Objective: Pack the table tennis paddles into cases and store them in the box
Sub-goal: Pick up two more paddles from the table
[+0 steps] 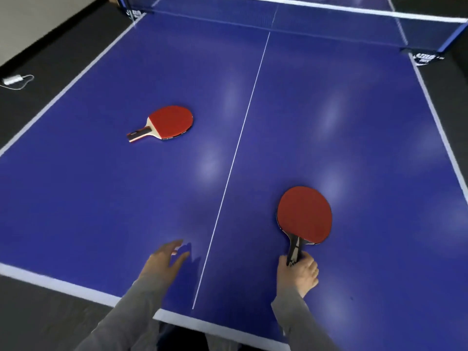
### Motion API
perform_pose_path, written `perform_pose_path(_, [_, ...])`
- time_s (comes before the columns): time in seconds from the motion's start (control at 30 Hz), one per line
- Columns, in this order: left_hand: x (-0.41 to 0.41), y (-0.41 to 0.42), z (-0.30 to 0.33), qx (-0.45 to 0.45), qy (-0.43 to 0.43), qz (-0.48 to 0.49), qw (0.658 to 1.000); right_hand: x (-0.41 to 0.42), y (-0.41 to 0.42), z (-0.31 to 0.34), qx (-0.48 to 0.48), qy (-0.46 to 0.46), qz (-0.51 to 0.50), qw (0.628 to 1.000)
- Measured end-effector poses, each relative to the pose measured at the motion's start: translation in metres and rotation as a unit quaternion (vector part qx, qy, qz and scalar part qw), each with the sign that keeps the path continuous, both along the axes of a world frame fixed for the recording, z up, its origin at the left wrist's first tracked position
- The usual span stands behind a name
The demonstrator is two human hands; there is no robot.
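Two red-faced paddles are on the blue table tennis table (329, 122). My right hand (300, 272) grips the dark handle of the near paddle (305, 215), whose blade points away from me, low over the right half. The second paddle (168, 122) lies flat on the left half, handle pointing toward the left edge. My left hand (164, 262) hovers just above the table near the front edge, fingers spread and relaxed, holding nothing. No case or box is in view.
The net (304, 19) spans the far end, with clamp posts at both sides. A white centre line (243, 127) splits the table. On the dark floor at the left lies a small white device with a cable (12, 79).
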State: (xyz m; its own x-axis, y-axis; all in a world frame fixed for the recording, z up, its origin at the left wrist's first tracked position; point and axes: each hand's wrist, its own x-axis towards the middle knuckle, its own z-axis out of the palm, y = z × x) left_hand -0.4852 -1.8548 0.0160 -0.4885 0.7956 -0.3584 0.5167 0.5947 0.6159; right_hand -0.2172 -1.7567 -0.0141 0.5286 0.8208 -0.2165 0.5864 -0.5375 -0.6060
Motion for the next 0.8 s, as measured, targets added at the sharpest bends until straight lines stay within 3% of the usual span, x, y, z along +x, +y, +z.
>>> perform_pose_path(0.13, [-0.059, 0.039, 0.001, 0.008, 0.006, -0.029, 1.0, -0.021, 0.003, 0.004, 0.039, 0.026, -0.074, 0.996])
perform_pose_path(0.43, [-0.205, 0.144, 0.005, 0.057, 0.067, 0.002, 0.996, -0.099, 0.016, 0.02, 0.054, 0.027, -0.197, 0.979])
perform_pose_path(0.67, [-0.273, 0.217, -0.013, 0.05, 0.146, 0.027, 0.988, -0.143, 0.04, 0.032, 0.076, 0.028, -0.234, 0.969])
perform_pose_path(0.8, [-0.303, 0.247, -0.027, 0.046, 0.146, 0.031, 0.988, -0.156, 0.048, 0.032, 0.072, 0.02, -0.25, 0.965])
